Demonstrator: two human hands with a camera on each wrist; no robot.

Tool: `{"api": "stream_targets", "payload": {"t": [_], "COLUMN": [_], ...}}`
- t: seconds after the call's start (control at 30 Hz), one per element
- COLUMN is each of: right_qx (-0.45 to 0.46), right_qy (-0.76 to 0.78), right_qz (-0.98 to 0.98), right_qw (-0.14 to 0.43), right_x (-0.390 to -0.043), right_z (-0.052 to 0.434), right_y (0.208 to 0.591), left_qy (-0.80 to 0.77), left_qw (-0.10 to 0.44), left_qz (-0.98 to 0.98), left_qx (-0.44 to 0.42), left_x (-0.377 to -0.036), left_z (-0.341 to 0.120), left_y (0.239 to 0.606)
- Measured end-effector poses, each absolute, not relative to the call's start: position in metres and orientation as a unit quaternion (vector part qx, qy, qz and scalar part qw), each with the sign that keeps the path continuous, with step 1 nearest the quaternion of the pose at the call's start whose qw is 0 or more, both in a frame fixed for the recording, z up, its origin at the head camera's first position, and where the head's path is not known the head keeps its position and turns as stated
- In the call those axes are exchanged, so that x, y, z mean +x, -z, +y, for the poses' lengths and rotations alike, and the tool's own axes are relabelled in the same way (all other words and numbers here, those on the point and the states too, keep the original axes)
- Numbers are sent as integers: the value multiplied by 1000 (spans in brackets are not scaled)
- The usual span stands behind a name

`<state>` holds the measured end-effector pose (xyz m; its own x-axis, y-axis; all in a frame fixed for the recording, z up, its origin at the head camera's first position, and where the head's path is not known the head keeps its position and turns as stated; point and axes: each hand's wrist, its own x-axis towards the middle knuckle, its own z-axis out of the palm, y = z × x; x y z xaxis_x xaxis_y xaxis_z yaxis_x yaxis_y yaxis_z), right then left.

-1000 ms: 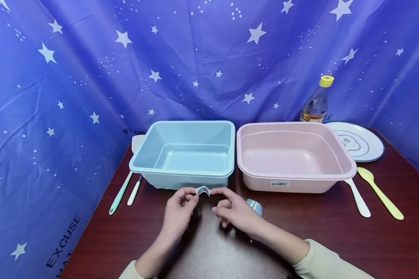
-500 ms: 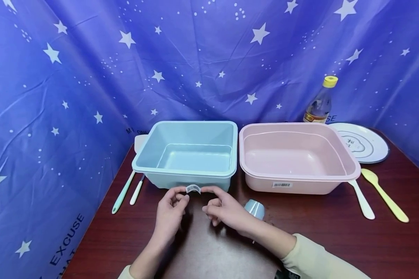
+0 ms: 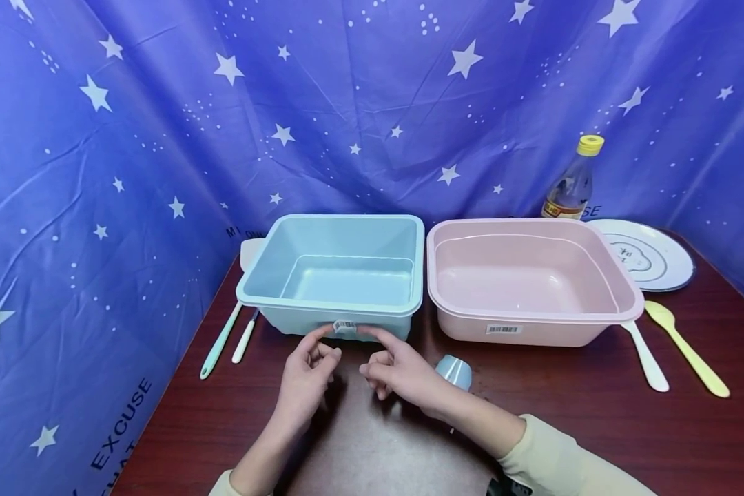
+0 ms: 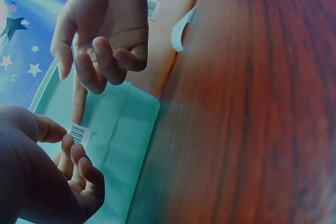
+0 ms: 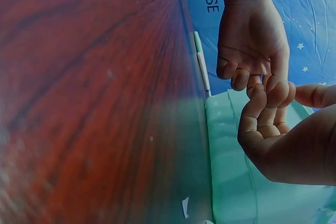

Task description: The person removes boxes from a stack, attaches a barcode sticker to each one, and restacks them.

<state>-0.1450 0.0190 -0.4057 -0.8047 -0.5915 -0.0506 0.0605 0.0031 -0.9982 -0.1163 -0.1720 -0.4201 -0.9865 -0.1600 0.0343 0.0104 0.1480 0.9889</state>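
Now the label (image 3: 345,327) lies against the front wall of the blue bin (image 3: 328,304); half a second ago it was bowed up between the fingertips. The left hand (image 3: 304,379) and right hand (image 3: 404,375) each touch an end with a straight index finger, the other fingers loosely bent; the left thumb has parted from the label. The right wrist partly hides a blue curl (image 3: 455,370). The pink bin (image 3: 533,318) stands just beside, blocking the base of the bottle (image 3: 568,191) and part of the plate (image 3: 657,258).
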Motion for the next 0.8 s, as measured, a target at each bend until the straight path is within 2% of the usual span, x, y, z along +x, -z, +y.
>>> {"api": "stream_targets", "payload": {"t": [0.47, 0.63, 0.8], "right_qx": [-199, -193, -177], "right_qy": [654, 659, 680], "right_qz": [692, 687, 666], "right_qw": [231, 237, 251], "right_x": [-144, -144, -142], "right_z": [21, 22, 21], "right_y": [405, 405, 404], "left_qy": [594, 603, 606], "left_qw": [116, 65, 30], "left_qz": [-794, -795, -794], "left_qx": [47, -9, -24], "left_x": [-112, -114, -114], "left_z": [-171, -170, -169], "left_y": [416, 420, 422]}}
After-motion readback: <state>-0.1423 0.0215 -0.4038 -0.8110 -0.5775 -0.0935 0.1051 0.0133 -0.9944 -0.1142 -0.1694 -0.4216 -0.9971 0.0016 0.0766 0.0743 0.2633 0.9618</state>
